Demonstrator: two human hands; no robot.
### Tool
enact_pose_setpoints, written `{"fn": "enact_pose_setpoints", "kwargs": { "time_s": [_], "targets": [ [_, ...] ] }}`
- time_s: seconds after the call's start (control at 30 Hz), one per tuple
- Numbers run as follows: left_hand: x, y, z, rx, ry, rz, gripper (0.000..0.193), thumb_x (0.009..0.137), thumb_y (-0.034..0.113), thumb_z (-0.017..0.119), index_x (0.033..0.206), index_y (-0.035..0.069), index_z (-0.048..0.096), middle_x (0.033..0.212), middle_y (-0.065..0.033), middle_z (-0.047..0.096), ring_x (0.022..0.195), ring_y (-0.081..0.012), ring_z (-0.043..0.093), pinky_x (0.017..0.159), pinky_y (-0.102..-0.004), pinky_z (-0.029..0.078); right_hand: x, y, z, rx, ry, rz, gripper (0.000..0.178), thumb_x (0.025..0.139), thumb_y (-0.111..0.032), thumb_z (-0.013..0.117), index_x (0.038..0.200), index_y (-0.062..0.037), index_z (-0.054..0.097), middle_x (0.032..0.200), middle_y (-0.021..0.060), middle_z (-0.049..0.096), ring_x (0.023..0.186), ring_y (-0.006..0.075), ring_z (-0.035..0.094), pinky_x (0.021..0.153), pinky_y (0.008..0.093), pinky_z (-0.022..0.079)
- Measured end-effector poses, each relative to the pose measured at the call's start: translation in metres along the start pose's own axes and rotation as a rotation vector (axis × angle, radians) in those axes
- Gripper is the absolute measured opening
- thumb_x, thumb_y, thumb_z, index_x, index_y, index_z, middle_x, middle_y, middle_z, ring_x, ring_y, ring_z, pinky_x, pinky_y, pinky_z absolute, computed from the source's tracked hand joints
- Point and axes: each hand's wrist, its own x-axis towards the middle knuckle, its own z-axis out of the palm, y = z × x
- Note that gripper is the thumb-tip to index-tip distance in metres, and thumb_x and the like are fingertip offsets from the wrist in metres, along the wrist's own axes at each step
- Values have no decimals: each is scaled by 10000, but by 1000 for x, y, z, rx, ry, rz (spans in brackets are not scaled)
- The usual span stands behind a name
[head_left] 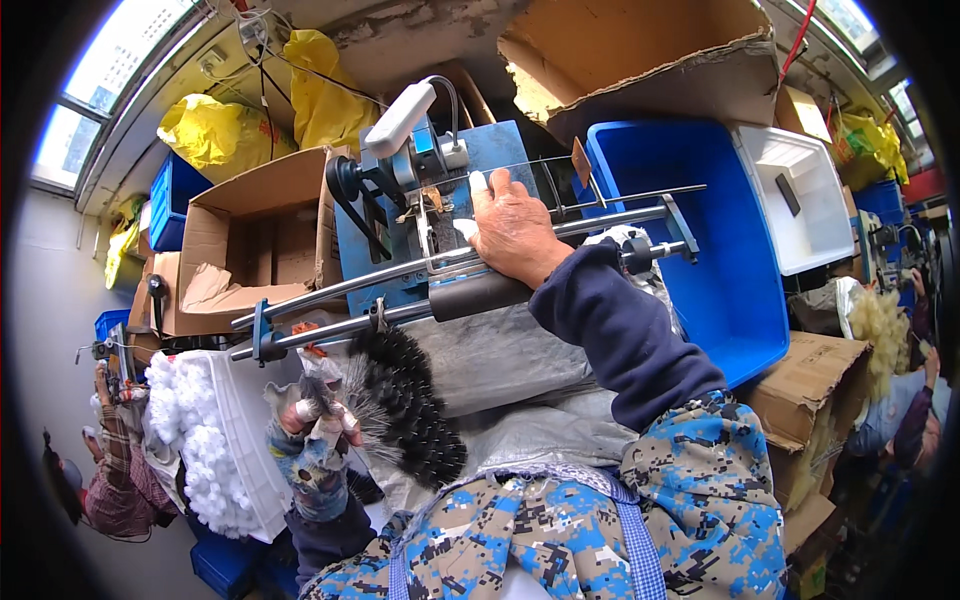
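Right hand (515, 228), bare with white tape on the fingertips, is resting on the middle of a blue metal bench machine (495, 150), fingers pointing away from the body. Whether it is grasping a part there, I cannot tell; the palm side is hidden.

Left hand (318, 420), in a ragged, patterned sleeve cover, is curling its fingers beside a long black brush with dense dark bristles (415, 400). Pale bristle ends are spreading next to the fingers. Whether it is gripping them is not clear.

The brush is hanging at the near side of the machine, just below a polished steel rail (320, 332) and left of a dark cylindrical roller (480, 297). A second steel rail is running behind the first.

Surroundings: a deep blue plastic bin (745, 320) is standing right of the machine, a shallow white plastic tray (835, 215) sitting beyond it. An open brown cardboard box (195, 230) is standing to the left. Nearer the body, fluffy white tufts (195, 440) are filling a white plastic container (255, 440). A grey sheet (510, 370) is lying below the roller.
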Motion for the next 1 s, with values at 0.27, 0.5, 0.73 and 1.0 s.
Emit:
{"fn": "enact_pose_setpoints", "kwargs": {
  "time_s": [0.27, 0.5, 0.73, 1.0],
  "targets": [
    [2, -5, 24, 208, 102, -61, 170, 787, 53, 657, 929, -19, 595, 708, -98, 612, 550, -151, 583, 476, -238, 467, 13, -37, 17, 59, 47, -107, 603, 795, -332, 615, 1180, 91, 426, 1007, 215, 512, 797, 315, 585, 668, 362, 501],
    [0, -16, 1, 240, 155, -86, 170, 823, 56, 609, 972, -21, 584, 718, -74, 608, 569, -119, 559, 505, -218, 438, -4, 19, -25, -168, -62, -113, 403, 746, -282, 670, 980, 32, 574, 999, 174, 493, 940, 291, 515, 710, 390, 473],
    [12, -11, 32, 285, 24, -103, 215, 813, 35, 614, 1016, -34, 596, 752, -105, 642, 590, -115, 578, 526, -217, 460, 22, 50, -39, -422, 69, -87, 142, 755, -123, 596, 868, -52, 644, 939, 123, 594, 959, 257, 498, 804, 412, 354],
    [-2, -6, -23, 154, 286, 28, 232, 826, 16, 574, 1051, -39, 560, 665, -101, 607, 493, -112, 525, 435, -209, 415, -56, 31, -101, -279, -181, -299, 75, 699, -41, 591, 759, -83, 606, 696, 29, 611, 727, 212, 542, 713, 357, 365]
  ]
}}
